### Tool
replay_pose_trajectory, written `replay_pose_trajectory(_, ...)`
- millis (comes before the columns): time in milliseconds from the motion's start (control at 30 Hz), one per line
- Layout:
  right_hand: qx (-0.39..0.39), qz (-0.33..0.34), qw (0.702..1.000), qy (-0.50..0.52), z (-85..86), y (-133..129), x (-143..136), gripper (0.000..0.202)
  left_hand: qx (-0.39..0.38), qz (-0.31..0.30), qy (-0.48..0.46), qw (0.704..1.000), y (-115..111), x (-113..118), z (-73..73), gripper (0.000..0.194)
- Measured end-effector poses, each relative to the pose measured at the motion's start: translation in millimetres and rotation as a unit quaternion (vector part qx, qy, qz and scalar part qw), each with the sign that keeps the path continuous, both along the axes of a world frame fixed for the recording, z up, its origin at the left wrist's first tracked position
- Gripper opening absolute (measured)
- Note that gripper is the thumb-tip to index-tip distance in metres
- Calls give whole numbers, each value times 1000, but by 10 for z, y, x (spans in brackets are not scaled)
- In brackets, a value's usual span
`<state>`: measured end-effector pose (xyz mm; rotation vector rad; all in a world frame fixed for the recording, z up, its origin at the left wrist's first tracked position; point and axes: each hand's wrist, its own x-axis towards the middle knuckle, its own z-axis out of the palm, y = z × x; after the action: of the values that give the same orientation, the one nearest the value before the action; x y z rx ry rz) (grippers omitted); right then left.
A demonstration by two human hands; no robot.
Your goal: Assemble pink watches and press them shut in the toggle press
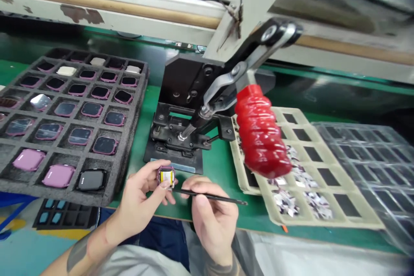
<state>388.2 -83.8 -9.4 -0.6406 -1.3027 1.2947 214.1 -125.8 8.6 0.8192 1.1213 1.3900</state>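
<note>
My left hand (144, 196) pinches a small purple watch case (167, 176) between thumb and fingers. The case is open on the side facing me, with a yellow-edged silvery part inside. My right hand (211, 213) is closed round a thin black stick-like tool (213, 197), perhaps tweezers or a pry tool. Its left end reaches the lower edge of the case; whether it touches cannot be told. Both hands are just in front of a black toggle press (181, 138) with a red ribbed handle (263, 133).
A grey foam tray (124, 155) on the left holds several watch cases. On the right are cream trays (362, 207) with small silvery pieces and clear plastic trays (359, 138). A black tray (76, 217) with blue pieces sits lower left. A shelf beam (106, 13) crosses behind.
</note>
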Motion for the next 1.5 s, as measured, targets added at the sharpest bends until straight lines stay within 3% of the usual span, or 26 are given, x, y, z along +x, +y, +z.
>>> replay_pose_trajectory(200,-19,-115,993,29,31,58,-111,15,-3,22,-3,1000,-1,6,9,39)
replay_pose_trajectory(267,-43,-120,992,11,-16,51,-130,15,-6,26,-12,1000,2,-6,11,42)
replay_pose_trajectory(400,-77,-35,996,0,-33,-11,-22,12,-7,23,-56,998,-11,-44,29,54)
replay_pose_trajectory(467,-66,48,996,31,105,0,144,13,-41,54,-58,996,-18,-41,48,56)
replay_pose_trajectory(533,-16,100,994,52,353,80,372,21,-75,87,-37,993,-22,-13,76,56)
replay_pose_trajectory(567,24,78,996,41,496,145,494,24,-82,93,-25,992,-24,7,93,58)
replay_pose_trajectory(600,71,8,997,8,630,223,609,23,-84,93,-15,992,-26,29,111,59)
replay_pose_trajectory(633,122,-104,986,-45,740,307,709,19,-81,89,-7,993,-28,49,127,61)
replay_pose_trajectory(667,173,-232,950,-114,811,391,786,12,-77,84,0,993,-29,64,138,63)
replay_pose_trajectory(700,220,-341,894,-191,834,466,835,7,-74,82,6,994,-29,72,142,65)
replay_pose_trajectory(733,264,-401,835,-270,807,526,854,15,-72,81,11,994,-28,71,139,67)
replay_pose_trajectory(767,300,-412,788,-346,734,566,846,23,-73,81,16,994,-27,60,128,68)
replay_pose_trajectory(800,327,-382,756,-420,627,584,816,29,-75,81,21,994,-25,42,110,69)
replay_pose_trajectory(900,332,-245,701,-581,249,525,699,35,-80,70,32,994,-26,-33,34,69)
replay_pose_trajectory(1000,286,-199,682,-643,93,413,677,41,-69,45,28,996,-43,-75,-6,62)
replay_pose_trajectory(1067,266,-193,700,-634,178,382,720,42,-67,41,26,997,-59,-72,2,55)
replay_pose_trajectory(1133,252,-213,736,-591,352,408,773,37,-66,38,28,997,-70,-64,12,51)
replay_pose_trajectory(1200,221,-234,776,-543,528,499,795,30,-60,21,32,997,-74,-68,3,49)
replay_pose_trajectory(1267,184,-215,791,-542,638,651,760,32,-45,3,36,998,-72,-85,-25,47)
replay_pose_trajectory(1333,169,-159,749,-620,669,829,675,32,-32,-11,41,999,-70,-104,-49,44)
replay_pose_trajectory(1433,179,-85,650,-734,663,1042,543,22,-29,-15,35,999,-71,-110,-50,41)
replay_pose_trajectory(1500,200,-93,626,-748,700,1109,509,22,-31,-18,26,999,-71,-103,-49,41)
